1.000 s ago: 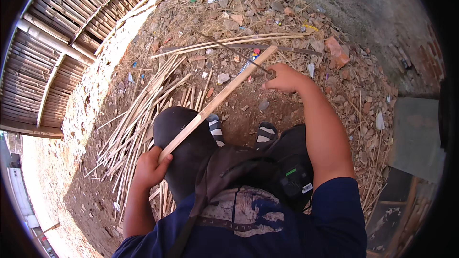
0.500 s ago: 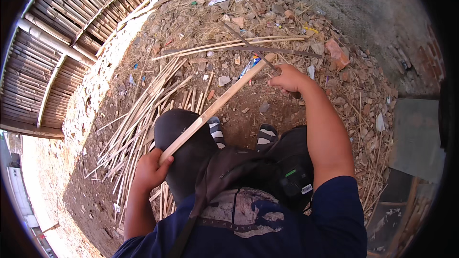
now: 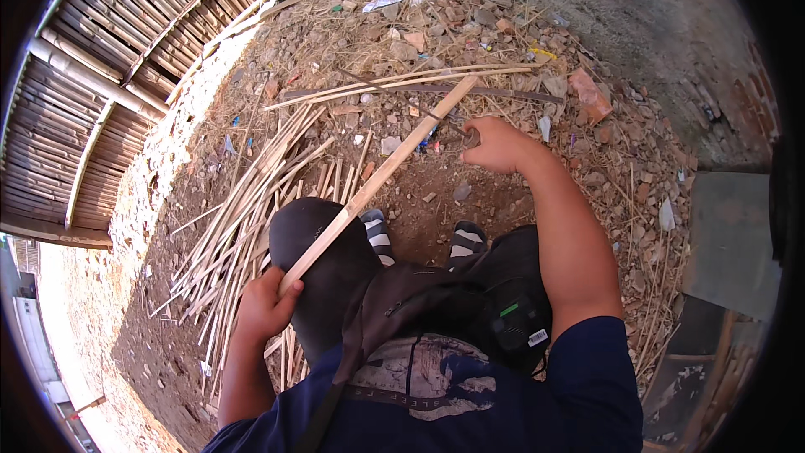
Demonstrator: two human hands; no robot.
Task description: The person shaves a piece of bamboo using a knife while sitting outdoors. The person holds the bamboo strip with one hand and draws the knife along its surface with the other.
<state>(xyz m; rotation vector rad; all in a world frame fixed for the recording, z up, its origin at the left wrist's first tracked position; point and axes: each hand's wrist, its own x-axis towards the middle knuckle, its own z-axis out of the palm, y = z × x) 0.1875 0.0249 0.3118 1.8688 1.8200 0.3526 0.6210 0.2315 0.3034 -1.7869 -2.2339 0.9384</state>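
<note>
My left hand is closed around the near end of a flat, pale bamboo strip. The strip slants up and away to the right, passing over my dark-trousered left knee. My right hand is closed near the strip's far end, gripping a long, thin, dark-bladed knife; its handle is hidden in my fingers. The blade lies across the strip, pointing to the far left, and seems to touch it. To the left of my legs, a heap of narrow split bamboo sticks lies on the ground.
Several longer strips lie crosswise beyond my feet. Rubble, straw and litter cover the ground, with a broken red brick at the far right. A bamboo-slat structure stands left, a rough wall and grey panel right.
My right hand has moved slightly left and nearer, and the knife has swung flatter, now crossing the strip farther from its far end. My left hand stays in nearly the same place.
</note>
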